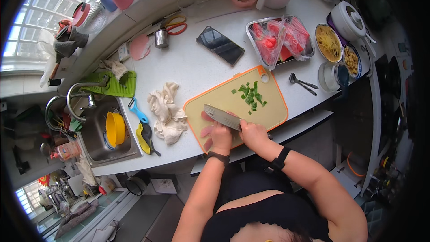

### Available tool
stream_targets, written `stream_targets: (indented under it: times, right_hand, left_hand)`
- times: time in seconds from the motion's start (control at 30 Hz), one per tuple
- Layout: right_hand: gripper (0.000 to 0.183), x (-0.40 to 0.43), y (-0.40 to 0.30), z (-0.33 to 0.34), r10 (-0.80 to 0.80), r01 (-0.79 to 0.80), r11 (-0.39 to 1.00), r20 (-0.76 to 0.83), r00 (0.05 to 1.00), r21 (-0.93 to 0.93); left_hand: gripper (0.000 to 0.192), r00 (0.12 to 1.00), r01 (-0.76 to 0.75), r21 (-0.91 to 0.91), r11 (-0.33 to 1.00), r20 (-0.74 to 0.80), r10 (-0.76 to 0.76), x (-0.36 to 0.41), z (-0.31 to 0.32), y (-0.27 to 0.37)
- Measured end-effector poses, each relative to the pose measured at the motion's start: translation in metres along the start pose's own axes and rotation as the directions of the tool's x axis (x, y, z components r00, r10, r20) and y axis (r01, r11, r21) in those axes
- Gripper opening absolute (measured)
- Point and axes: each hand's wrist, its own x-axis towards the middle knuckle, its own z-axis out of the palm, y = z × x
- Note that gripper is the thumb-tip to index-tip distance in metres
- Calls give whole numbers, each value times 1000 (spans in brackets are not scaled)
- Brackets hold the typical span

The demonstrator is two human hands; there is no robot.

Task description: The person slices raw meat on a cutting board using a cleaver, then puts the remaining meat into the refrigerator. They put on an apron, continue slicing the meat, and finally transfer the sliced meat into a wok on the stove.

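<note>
A beige cutting board with an orange rim point(215, 94) lies near the counter's front edge. My right hand point(252, 132) grips a cleaver point(221, 116), whose broad blade slants up and left over the board. Close below the blade, my left hand point(221, 136) rests at the board's lower part; its fingertips are partly hidden, so whether it presses meat there I cannot tell. Pink pieces of sliced meat point(206, 131) lie beside it on the left. Chopped green vegetable pieces point(250, 96) are heaped on the board's upper right.
A crumpled cloth point(167, 112), blue peeler point(137, 110) and steel sink point(111, 153) are left of the board. Beyond it lie a phone point(220, 45) and a metal tray point(250, 28) of bagged red food. Spoons point(302, 84) and a glass pitcher point(328, 76) stand right.
</note>
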Motion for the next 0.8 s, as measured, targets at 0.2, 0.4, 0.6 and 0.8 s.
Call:
stream_targets:
  times: [0.2, 0.4, 0.6, 0.8]
  right_hand:
    - [14, 4, 11, -22, 28, -9, 976, -85, 996, 216]
    - [16, -21, 11, -29, 27, -31, 996, 48, 998, 84]
    - [21, 2, -13, -13, 104, -112, 988, 75, 992, 105]
    - [19, 9, -6, -17, 209, -194, 924, -12, 978, 331]
  left_hand:
    - [23, 999, -40, -147, 988, -41, 34, 6, -8, 2]
    - [23, 999, -11, -114, 993, -46, 6, 3, -5, 0]
    - [22, 1000, -9, -108, 994, -3, 8, 1, -1, -6]
    - [22, 1000, -20, -166, 986, -9, 19, 4, -10, -2]
